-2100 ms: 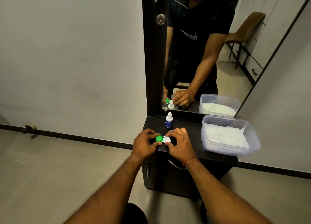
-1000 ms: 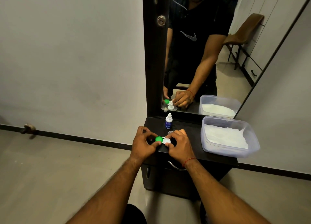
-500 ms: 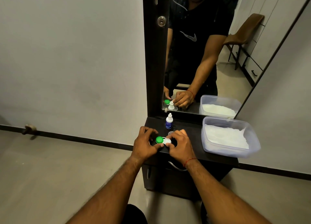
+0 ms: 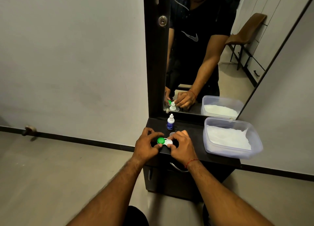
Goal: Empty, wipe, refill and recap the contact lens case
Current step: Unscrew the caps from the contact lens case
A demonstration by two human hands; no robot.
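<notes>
Home dressing corner, as far as I can tell.
I see a tall dark-framed wall mirror, a low black drawer cabinet and a reflected brown chair.

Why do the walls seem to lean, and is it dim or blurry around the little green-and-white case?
Head view: the wide-angle lens tilts the mirror frame and skirting line outward; light is dim and soft, no hard shadows on the black shelf; the contact lens case, between left hand and right hand, looks sharp; the mirror shows no glare.

glossy plastic lens case; matt dark tabletop
</notes>
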